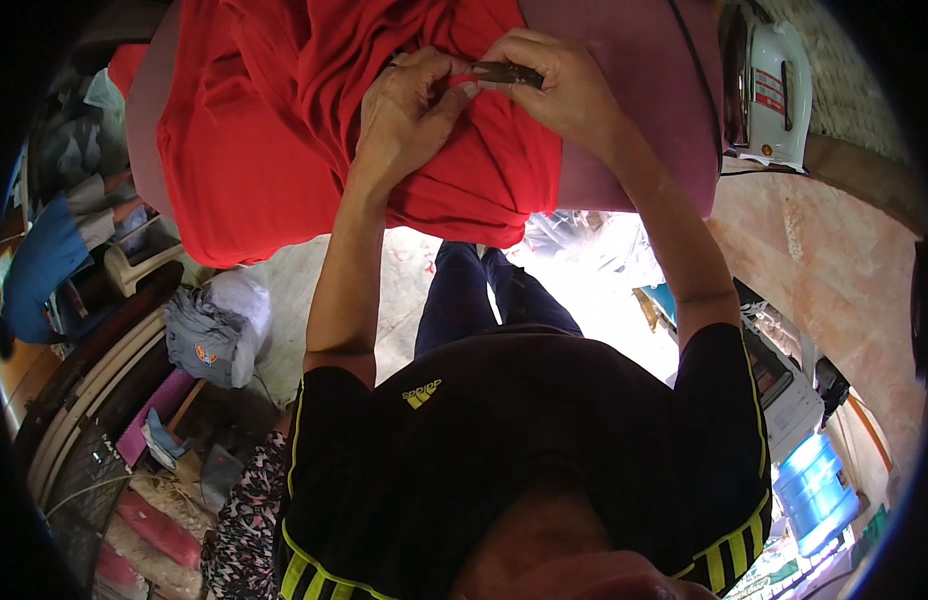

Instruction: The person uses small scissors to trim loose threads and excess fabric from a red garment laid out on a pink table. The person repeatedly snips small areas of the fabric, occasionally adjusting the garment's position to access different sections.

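Observation:
A red cloth garment (244, 150) is spread in folds over a mauve padded board and hangs past its near edge. My left hand (409, 110) pinches a fold of the red fabric between thumb and fingers. Close to its right, my right hand (564, 90) grips small dark thread snips (509, 74). Their tip points left, at the pinched fold by my left thumb. The fingers partly cover the snips, so whether the blades touch the cloth is unclear.
On the right of the mauve board (649, 150) stands a white iron (779, 95) with a dark cord. A grey bundle of cloth (209, 335) lies at lower left, near a person in a blue top (49, 260). A blue water jug (816, 490) is at lower right.

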Demonstrator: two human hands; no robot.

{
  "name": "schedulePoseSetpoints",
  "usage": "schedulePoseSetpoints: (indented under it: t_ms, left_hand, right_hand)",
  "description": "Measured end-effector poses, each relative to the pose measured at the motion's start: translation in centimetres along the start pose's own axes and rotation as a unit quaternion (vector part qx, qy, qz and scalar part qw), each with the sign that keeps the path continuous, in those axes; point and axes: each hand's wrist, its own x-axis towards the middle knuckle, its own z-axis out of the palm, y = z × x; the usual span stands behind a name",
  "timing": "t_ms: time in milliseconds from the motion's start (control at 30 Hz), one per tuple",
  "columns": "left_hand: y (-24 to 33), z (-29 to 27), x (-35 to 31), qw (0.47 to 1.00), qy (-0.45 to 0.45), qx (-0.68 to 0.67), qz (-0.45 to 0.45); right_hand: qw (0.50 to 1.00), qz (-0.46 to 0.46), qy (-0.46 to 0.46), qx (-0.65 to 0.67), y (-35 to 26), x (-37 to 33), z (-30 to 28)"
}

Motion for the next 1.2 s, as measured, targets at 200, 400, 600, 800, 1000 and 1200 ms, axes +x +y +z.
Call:
schedulePoseSetpoints:
  t_ms: [200,400,600,800,1000,1200]
  left_hand:
    - [0.1,0.4,0.0,0.999,0.022,-0.007,-0.029]
    - [0.7,0.3,-0.2,0.998,0.017,0.004,-0.065]
    - [0.1,0.8,-0.1,0.998,0.047,-0.037,-0.033]
    - [0.2,0.6,-0.3,0.996,0.035,-0.063,-0.046]
    - [0.5,0.5,-0.3,0.998,0.02,-0.039,-0.043]
    - [0.5,0.7,-0.2,0.998,0.04,-0.04,-0.035]
  right_hand:
    - [0.985,0.06,0.094,0.132,1.1,0.2,1.1]
    - [0.987,0.062,0.122,0.087,-0.5,-2.4,-0.3]
    - [0.995,0.046,0.084,0.01,-0.4,-3.3,0.3]
    - [0.995,0.024,0.093,0.007,-0.5,-2.5,1.1]
    - [0.992,0.054,0.082,0.076,0.0,-2.9,0.8]
    - [0.996,0.007,0.086,0.015,-0.7,-2.5,0.4]
